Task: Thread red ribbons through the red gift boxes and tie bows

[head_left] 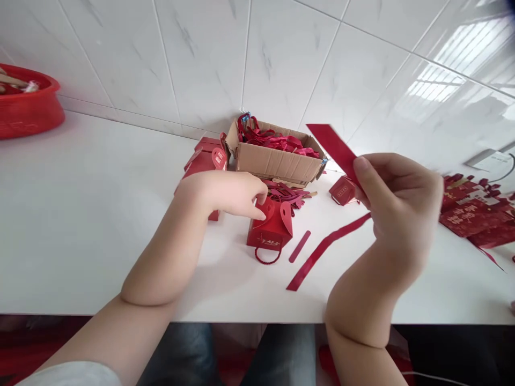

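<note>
A small red gift box (pixel 265 236) with gold lettering stands on the white table, its rounded top flaps raised and a cord handle hanging at the front. My left hand (pixel 237 193) is closed on the flap at the box's left side, fingertips partly hidden. Higher up on the right, my right hand (pixel 398 198) pinches a red ribbon (pixel 332 145) between thumb and fingers. One end of that ribbon sticks up to the left; a length of red ribbon (pixel 325 244) also runs below the hand onto the table. A short dark-red strip (pixel 300 246) lies beside the box.
Behind stands a cardboard box (pixel 277 161) full of red ribbons, with a pile of red strips (pixel 293 193) before it. Other red boxes stand left (pixel 201 155) and right (pixel 343 191). A red basin (pixel 32 115) is far left; several red bags (pixel 470 214) are far right.
</note>
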Demonstrator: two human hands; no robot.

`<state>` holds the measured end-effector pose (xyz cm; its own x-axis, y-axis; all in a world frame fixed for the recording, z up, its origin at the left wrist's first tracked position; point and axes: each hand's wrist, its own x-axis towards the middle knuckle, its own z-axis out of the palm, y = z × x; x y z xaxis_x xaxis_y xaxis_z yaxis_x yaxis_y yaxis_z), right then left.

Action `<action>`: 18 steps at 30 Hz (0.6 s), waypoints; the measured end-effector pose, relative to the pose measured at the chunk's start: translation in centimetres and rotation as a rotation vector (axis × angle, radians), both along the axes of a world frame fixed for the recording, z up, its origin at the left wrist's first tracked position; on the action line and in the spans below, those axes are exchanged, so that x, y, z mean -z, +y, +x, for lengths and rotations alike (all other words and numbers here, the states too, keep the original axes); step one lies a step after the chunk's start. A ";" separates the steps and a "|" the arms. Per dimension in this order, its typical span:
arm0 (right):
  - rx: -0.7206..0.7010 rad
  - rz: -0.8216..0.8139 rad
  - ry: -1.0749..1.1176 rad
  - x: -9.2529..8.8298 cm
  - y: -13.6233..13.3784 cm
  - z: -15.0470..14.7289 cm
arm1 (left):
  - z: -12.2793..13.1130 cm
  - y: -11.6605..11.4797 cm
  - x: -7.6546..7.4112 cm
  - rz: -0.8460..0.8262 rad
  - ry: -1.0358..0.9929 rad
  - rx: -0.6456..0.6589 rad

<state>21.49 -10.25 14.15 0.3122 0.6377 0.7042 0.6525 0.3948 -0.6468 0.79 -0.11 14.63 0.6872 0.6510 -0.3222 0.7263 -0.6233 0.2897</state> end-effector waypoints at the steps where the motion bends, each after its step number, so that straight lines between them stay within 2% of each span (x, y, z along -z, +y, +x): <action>1: 0.033 0.015 0.000 0.1 -0.1 -0.2 | -0.3 -0.2 0.0 -0.006 -0.010 0.011; 6: 0.117 0.028 -0.007 0.3 -0.3 -1.1 | -1.4 -1.1 -0.2 0.012 -0.041 0.095; 11: 0.183 0.060 0.016 0.2 -0.2 -1.7 | -1.7 -0.9 -0.2 -0.027 -0.022 0.105; 18: 0.091 -0.076 -0.058 0.2 0.2 -1.8 | -1.8 -0.6 -0.2 -0.018 -0.045 0.123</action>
<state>19.67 -10.09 13.98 0.3314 0.6610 0.6732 0.7204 0.2835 -0.6330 -1.04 -0.69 14.79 0.7756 0.5553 -0.3002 0.6307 -0.7015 0.3320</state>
